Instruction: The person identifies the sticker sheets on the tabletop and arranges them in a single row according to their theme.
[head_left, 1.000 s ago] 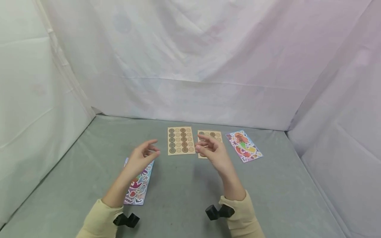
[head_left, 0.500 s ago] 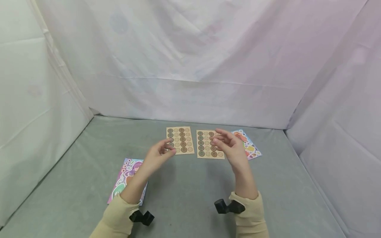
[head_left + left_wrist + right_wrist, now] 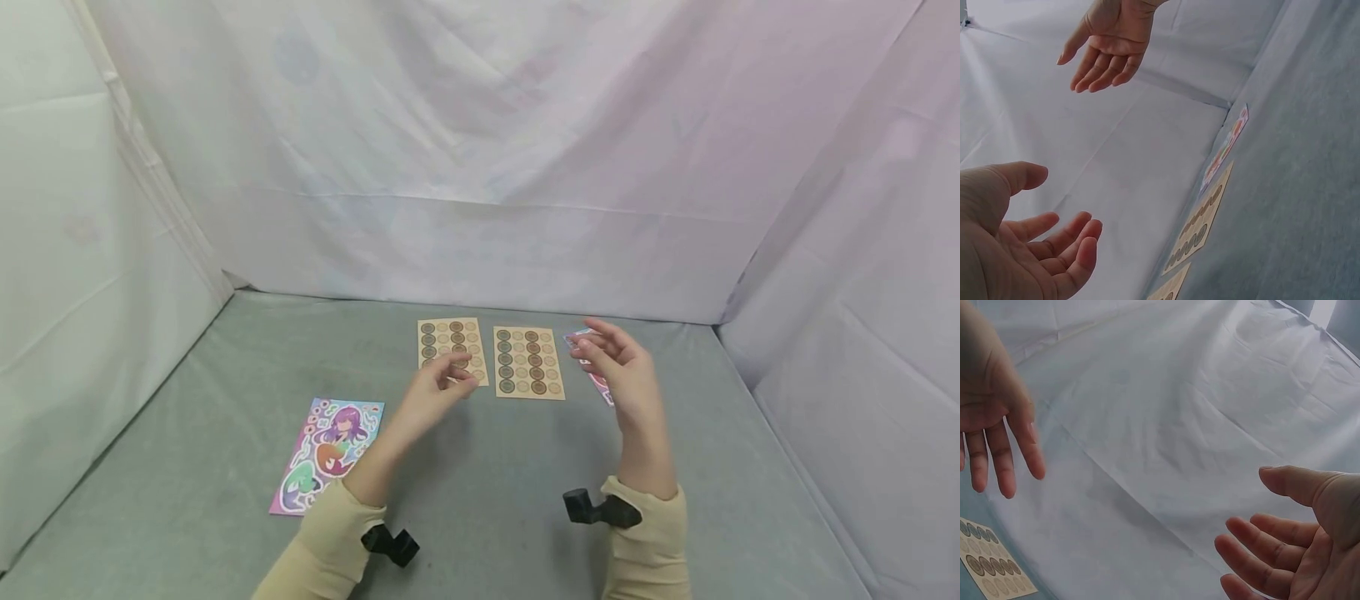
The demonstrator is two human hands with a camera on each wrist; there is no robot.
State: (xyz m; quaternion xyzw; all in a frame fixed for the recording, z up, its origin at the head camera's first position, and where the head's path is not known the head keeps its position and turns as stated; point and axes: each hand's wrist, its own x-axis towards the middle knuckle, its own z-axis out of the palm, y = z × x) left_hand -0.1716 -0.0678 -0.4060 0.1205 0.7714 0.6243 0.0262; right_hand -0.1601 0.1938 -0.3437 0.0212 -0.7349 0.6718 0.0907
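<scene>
My left hand [image 3: 433, 398] hovers over the table with relaxed fingers and nothing in it. In the head view it overlaps the lower part of a tan sheet of round stickers [image 3: 427, 329]. Farther right, my right hand [image 3: 626, 367] is also raised and holds nothing; its fingers are loosely bent. A second tan sheet of round stickers [image 3: 528, 362] lies just left of it. Behind the right hand, a colourful sticker sheet [image 3: 603, 387] is mostly hidden. Both palms show bare in the left wrist view, the left hand [image 3: 1035, 250] nearer and the right hand [image 3: 1113, 47] beyond.
A mermaid sticker sheet [image 3: 330, 442] lies at the left, its lower right corner covered by my left forearm. Grey cloth covers the table [image 3: 495, 500]. White fabric walls [image 3: 480, 150] rise at the back and both sides.
Both hands have moved right above the table, still holding nothing. The left has uncovered most of the mermaid sheet; the right has uncovered the second tan sheet and now hides most of the right-hand colourful sheet.
</scene>
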